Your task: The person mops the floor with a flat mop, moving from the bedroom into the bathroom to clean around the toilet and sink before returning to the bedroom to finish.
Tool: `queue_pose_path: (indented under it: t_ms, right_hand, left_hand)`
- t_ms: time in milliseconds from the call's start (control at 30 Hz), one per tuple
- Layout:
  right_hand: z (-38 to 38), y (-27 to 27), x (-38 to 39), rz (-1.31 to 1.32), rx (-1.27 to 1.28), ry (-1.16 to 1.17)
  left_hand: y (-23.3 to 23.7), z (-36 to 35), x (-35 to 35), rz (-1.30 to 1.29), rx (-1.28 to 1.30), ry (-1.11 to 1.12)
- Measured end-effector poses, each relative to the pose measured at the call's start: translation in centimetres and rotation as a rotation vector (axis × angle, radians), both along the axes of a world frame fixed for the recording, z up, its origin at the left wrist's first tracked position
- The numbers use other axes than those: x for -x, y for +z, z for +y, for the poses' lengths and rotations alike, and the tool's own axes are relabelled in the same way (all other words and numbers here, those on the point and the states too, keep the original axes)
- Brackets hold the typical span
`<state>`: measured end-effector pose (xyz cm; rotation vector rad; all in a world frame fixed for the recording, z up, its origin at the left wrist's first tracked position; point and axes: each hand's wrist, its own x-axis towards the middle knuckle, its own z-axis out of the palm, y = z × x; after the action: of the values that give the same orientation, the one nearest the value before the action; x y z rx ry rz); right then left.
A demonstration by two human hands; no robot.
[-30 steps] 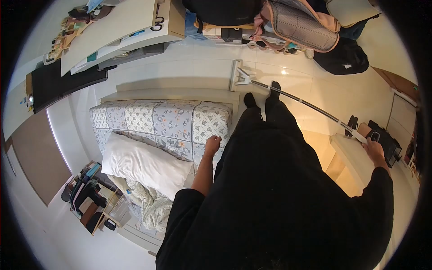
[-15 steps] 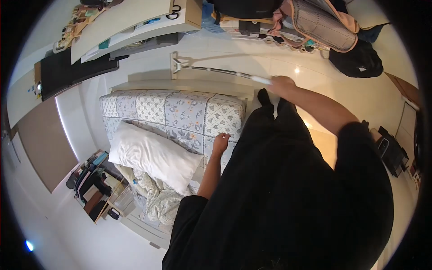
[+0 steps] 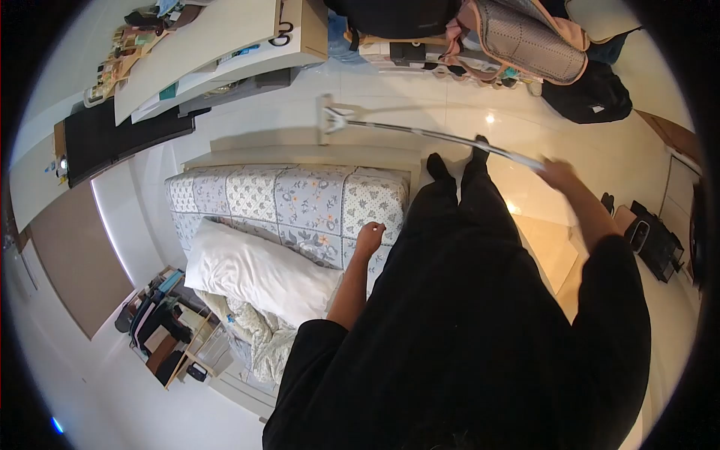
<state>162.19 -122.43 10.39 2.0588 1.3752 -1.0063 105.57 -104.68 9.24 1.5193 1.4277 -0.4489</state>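
right hand [image 3: 556,174] is gripping the end of the mop [image 3: 420,132], fingers closing around it, blurred. the mop head [image 3: 325,120] is lying on the tiled floor [image 3: 397,88] near the bed [image 3: 300,155]. left hand [image 3: 369,237] is curling its fingers by the patchwork bedspread [image 3: 306,196]; can't tell if it's pinching anything.

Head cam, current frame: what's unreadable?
All head view:
- Right hand: motion blur hides the finger grip on the mop.
- Mop head: underside faces away from the camera.
- Left hand: curled fingers hide the palm.
- Black bag: cut off by the top edge.
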Motion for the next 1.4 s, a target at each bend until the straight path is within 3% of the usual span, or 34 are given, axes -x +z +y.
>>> queue_pose_path:
  t_ms: [100,133,200,300,433,533,567,600,667,733,767,867,900,967,1000,1067,1100,1200,1233,1267,1300,1333,1367,1400]
  right_hand:
    - [-15.6,9.4,-8.7,-0.141,0.119,-0.151]
    - [-16.4,14.9,-8.3,-0.212,0.103,-0.168]
    - [-18.1,20.4,-8.7,-0.229,0.249,-0.255]
    - [-18.9,19.7,-7.9,-0.221,0.213,-0.188]
    - [-11.1,15.0,-3.0,-0.124,0.197,-0.188]
    - [-3.4,8.6,2.8,0.038,0.057,-0.069]
    - [0.9,9.4,5.2,0.137,0.015,-0.068]
    - [3.7,9.4,7.5,0.240,-0.183,-0.070]
    - [10.3,12.7,10.5,0.636,-0.180,-0.158]
    - [13.6,11.8,13.0,1.024,-0.585,-0.097]
    - [15.3,12.9,14.0,1.140,-0.652,-0.135]
    - [19.1,15.9,16.9,1.418,-0.723,-0.359]
    - [19.7,16.9,18.1,1.418,-0.730,-0.356]
    - [20.3,18.7,20.1,1.592,-0.889,-0.842]
    - [20.8,18.3,19.9,1.595,-0.888,-0.835]
    - [21.3,17.1,20.4,1.007,-1.287,-0.623]
    - [21.0,16.8,20.1,1.017,-1.293,-0.624]
    - [16.8,15.7,15.8,1.029,-1.353,-1.040]
    - [14.3,16.5,13.0,1.015,-1.299,-1.143]
    - [11.6,17.3,10.6,1.078,-1.423,-1.258]
    - [8.2,18.7,8.3,1.031,-1.501,-1.345]
    - [5.5,21.8,6.6,0.862,-1.641,-1.446]
    - [0.7,22.3,3.6,0.964,-1.822,-1.206]
    - [-2.7,25.2,1.6,1.046,-1.802,-1.208]
  left_hand:
    - [-1.0,1.7,-1.5,-0.042,0.024,-0.002]
    - [-0.6,2.3,-2.2,-0.060,-0.009,-0.033]
    - [-0.6,3.0,-2.9,-0.071,-0.029,-0.074]
    - [-0.9,3.8,-3.3,-0.074,-0.018,-0.110]
    - [-1.7,4.7,-3.9,-0.014,-0.010,-0.209]
    - [2.8,6.4,-9.5,0.011,-0.022,-0.204]
    - [2.5,6.6,-10.6,-0.118,-0.223,-0.280]
    - [2.2,6.9,-11.8,-0.245,-0.425,-0.356]
    - [5.6,9.1,-16.8,-0.395,-0.511,-0.435]
    - [6.7,11.4,-20.0,-0.430,-0.608,-0.480]
    - [6.6,12.3,-21.1,-0.470,-0.705,-0.508]
    - [0.8,16.7,-18.6,-0.585,-0.880,-0.422]
    - [1.3,18.1,-18.5,-0.587,-0.886,-0.425]
    - [2.6,20.0,-18.8,-0.462,-0.587,-0.078]
    - [2.4,20.3,-19.5,-0.462,-0.592,-0.073]
    - [2.2,20.3,-19.7,-0.654,-0.784,-0.284]
    - [2.4,19.8,-20.3,-0.645,-0.791,-0.289]
    - [2.3,15.9,-26.3,-0.609,-0.722,-0.471]
    - [2.0,13.9,-28.7,-0.674,-0.574,-0.492]
    - [2.8,11.1,-31.8,-0.735,-0.573,-0.554]
    - [4.3,8.1,-35.2,-0.617,-0.356,-0.651]
    - [6.8,4.5,-38.4,-0.706,-0.229,-0.621]
    - [7.6,0.9,-41.0,-0.851,-0.127,-0.662]
    - [9.1,-2.3,-43.5,-0.979,-0.136,-0.716]
